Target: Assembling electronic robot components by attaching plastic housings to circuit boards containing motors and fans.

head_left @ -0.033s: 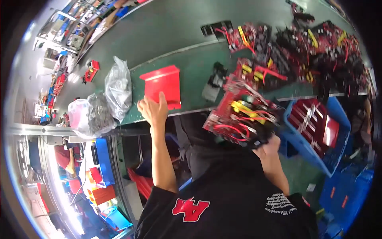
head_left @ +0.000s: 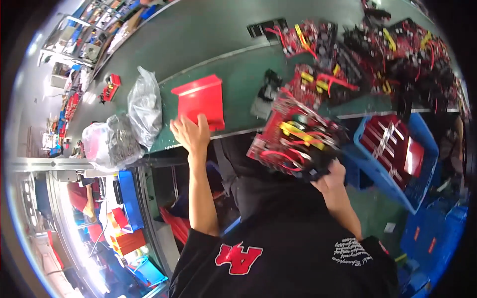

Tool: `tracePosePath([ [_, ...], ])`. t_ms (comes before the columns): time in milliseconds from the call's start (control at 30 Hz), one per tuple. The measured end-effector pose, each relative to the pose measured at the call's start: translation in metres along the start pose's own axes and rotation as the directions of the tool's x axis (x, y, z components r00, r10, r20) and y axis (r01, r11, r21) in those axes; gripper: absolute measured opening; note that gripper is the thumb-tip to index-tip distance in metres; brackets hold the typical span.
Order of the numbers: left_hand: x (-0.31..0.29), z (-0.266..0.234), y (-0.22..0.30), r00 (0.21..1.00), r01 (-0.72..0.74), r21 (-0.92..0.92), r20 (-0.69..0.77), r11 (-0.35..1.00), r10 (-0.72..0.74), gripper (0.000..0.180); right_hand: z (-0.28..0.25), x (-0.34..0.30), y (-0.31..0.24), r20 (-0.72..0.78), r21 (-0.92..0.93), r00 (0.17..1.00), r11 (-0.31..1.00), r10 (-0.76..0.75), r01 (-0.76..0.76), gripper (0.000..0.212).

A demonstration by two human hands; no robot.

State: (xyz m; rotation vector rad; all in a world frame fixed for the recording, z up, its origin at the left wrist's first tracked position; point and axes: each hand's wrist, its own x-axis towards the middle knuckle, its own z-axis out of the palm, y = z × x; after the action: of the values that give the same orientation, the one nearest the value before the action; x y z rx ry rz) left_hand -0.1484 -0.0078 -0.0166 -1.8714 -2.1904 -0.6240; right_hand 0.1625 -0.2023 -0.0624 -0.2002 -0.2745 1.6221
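A bent red metal panel [head_left: 201, 97] lies on the green workbench near its front edge. My left hand [head_left: 193, 135] is at the panel's near edge, thumb and fingers spread apart and touching it. In my right hand [head_left: 332, 178], a red circuit board [head_left: 290, 136] with yellow parts, red wires and black cables is gripped by its near right corner. The board is tilted and hangs over the bench's front edge. Part of the right hand's grip is hidden behind the black parts.
Several similar boards [head_left: 392, 59] with tangled wires are piled at the right. Beside the panel are a clear plastic bag [head_left: 145, 107] and a wrapped bundle [head_left: 121, 139]. A blue crate [head_left: 420, 134] at the right holds dark red panels. A grey plate [head_left: 261, 108] lies beyond the held board.
The circuit board in my right hand has shifted slightly to the left. My left hand stays at the red panel's near edge. The whole view has moved a little.
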Motion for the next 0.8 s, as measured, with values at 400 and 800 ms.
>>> tracePosePath([
  [400, 0.048, -0.003, -0.054, 0.95, -0.311, -0.244, -0.059, 0.919, 0.306, 0.052, 0.041, 0.056, 0.089, -0.143, -0.049, 0.99, 0.999, 0.015, -0.022, 0.058],
  [800, 0.054, -0.005, -0.058, 0.928, -0.225, -0.261, 0.235, 0.939, 0.288, 0.045, 0.03, 0.072, 0.102, -0.174, -0.125, 0.983, 0.991, -0.065, 0.044, 0.051],
])
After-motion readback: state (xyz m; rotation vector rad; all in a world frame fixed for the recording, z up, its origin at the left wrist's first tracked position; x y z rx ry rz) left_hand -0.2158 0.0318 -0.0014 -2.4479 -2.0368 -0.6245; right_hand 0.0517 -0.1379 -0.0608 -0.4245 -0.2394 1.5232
